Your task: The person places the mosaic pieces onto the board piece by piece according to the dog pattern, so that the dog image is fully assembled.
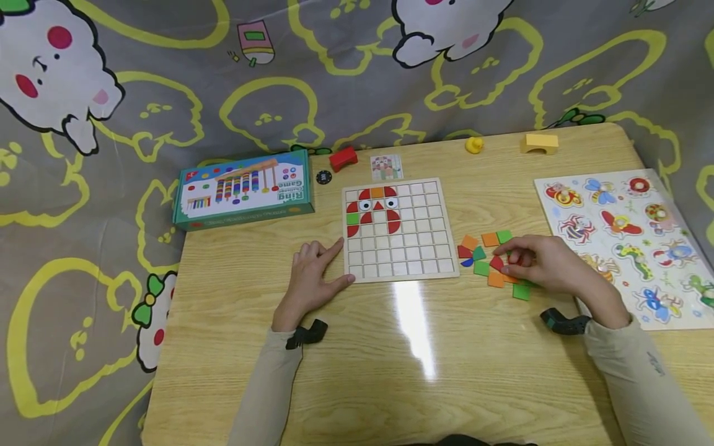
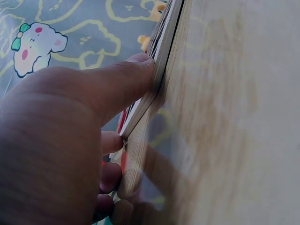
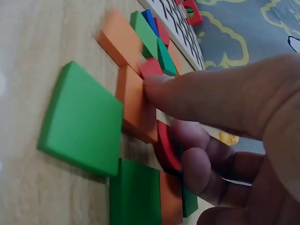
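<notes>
On a pale wooden worktop (image 1: 357, 371), a person's right hand (image 1: 538, 263) reaches in from the near right, over a loose spread of flat coloured tiles (image 1: 521, 292). Its thumb and forefinger are bent toward each other, almost closed, with a small red piece (image 1: 496, 264) pinched between their tips; whether the piece is lifted clear of its neighbours cannot be told. The piece has no clear long axis. The squared board (image 1: 400, 251) lies to the left of it, well apart, with a few more tiles between the two. The right hand is far nearer to the red piece; the left hand (image 1: 313, 279) is at the board's left side, thumb and forefinger straight and spread wide, touching its edge near the near-left corner, the other fingers curled and holding nothing. Red, orange and green tiles and two eye tiles sit in the board's far-left squares; the near rows are bare. A small picture card (image 1: 386, 167) lies just beyond the board's far edge.
</notes>
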`<state>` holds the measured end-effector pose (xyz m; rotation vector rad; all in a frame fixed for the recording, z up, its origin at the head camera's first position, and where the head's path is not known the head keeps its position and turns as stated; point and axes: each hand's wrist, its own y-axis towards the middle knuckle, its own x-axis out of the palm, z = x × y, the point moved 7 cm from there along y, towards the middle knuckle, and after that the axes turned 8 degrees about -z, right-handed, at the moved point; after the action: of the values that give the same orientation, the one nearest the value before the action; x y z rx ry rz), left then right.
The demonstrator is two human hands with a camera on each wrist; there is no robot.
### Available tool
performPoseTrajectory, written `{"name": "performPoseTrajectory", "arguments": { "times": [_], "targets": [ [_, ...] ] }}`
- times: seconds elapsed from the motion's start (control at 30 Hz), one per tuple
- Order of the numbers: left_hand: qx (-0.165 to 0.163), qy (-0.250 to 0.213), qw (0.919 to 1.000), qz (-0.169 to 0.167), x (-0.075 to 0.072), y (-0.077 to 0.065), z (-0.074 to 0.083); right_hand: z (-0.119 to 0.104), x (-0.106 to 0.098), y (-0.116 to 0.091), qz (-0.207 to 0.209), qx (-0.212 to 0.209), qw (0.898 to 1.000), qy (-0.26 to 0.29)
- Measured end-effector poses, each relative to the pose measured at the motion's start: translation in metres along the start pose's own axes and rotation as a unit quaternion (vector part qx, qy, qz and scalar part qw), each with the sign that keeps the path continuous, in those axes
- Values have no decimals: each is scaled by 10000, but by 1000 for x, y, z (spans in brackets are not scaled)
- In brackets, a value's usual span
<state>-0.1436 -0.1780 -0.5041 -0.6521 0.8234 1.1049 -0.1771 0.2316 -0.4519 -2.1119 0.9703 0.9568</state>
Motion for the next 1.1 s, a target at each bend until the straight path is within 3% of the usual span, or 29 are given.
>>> {"name": "performPoseTrajectory", "arguments": {
  "times": [0.4, 0.6, 0.7, 0.8, 1.0, 1.1],
  "targets": [
    [23, 19, 10000, -19, -1, -1, 0, -1, 1, 8, -361, 170, 9991, 110],
    [33, 42, 10000, -26, -2, 0, 0, -7, -9, 17, -221, 428, 9903, 1305],
    [3, 40, 10000, -30, -2, 0, -2, -15, -10, 34, -32, 509, 9775, 2045],
    [-12, 12, 10000, -39, -2, 0, -3, -33, -4, 57, -64, 190, 9694, 2446],
    [19, 21, 10000, -12, -2, 0, -2, -69, 16, 100, -163, -362, 9603, 2761],
    [24, 78, 10000, -5, -3, 1, -2, -86, 27, 121, 10, -549, 9661, 2521]
  ]
}}
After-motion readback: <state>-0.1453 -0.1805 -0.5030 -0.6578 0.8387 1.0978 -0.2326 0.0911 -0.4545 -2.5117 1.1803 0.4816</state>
